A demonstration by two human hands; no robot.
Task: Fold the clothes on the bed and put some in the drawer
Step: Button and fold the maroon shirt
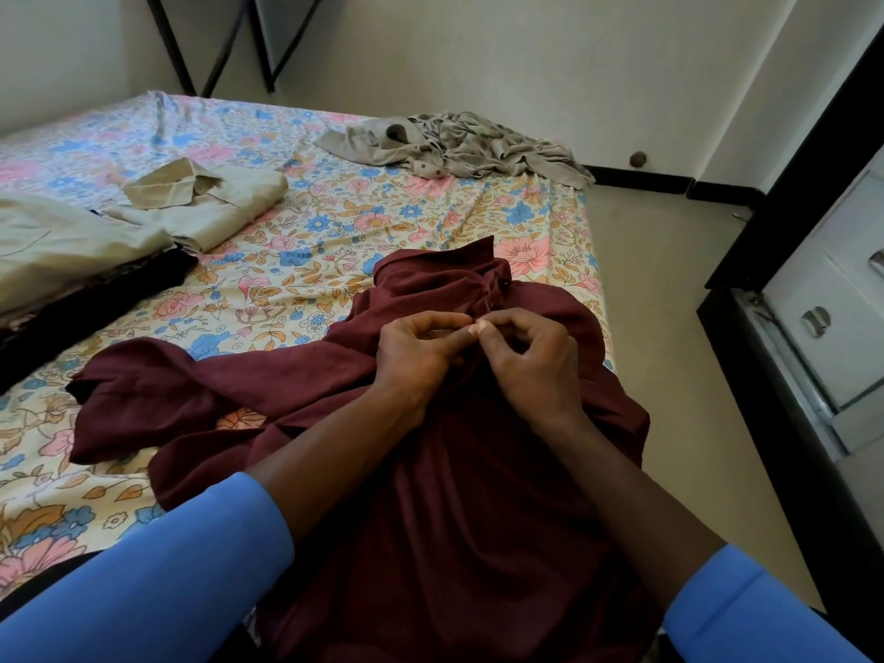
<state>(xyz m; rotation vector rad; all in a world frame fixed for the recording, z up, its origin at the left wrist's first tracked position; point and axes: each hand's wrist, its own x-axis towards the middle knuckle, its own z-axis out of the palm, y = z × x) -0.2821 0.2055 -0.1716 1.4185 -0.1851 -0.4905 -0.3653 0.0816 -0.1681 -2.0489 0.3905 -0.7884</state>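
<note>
A maroon button-up shirt (296, 385) lies spread on the floral bed sheet (306, 222), collar away from me, one sleeve stretched to the left. My left hand (421, 351) and my right hand (531, 356) meet at the shirt's front placket just below the collar. Both pinch the fabric there with curled fingers and thumbs. A folded beige shirt (205, 203) rests at the left on the bed. A crumpled grey patterned garment (459, 145) lies at the far edge. A drawer unit (832, 299) with metal handles stands at the right.
A pale folded cloth (62, 246) sits on a dark garment (95, 308) at the left edge. Bare floor (669, 260) runs between the bed and the drawer unit. A black-framed stand (229, 35) leans at the far wall.
</note>
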